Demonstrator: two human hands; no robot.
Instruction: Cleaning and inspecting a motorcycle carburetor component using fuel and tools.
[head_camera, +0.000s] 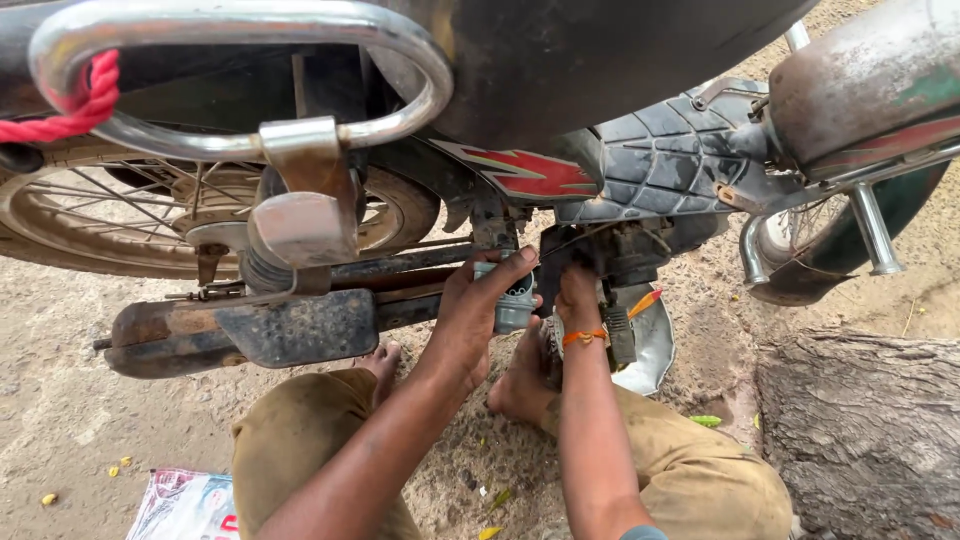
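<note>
Hands work beneath a motorcycle (560, 170), just below its patterned side cover. The left hand (475, 305) wraps around a small grey cylindrical part (513, 300), fingers curled closed on it, thumb lying across its top. The right hand (578, 295), an orange band at the wrist, reaches up into the engine area just right of that part; whether its fingers grip anything I cannot tell. A rusty exhaust pipe (200, 335) runs left of the grey part, and bare feet rest on sandy ground (60, 420) below it.

Sandy dirt ground (60, 420), rough tree trunk (860, 430), daylight
</note>
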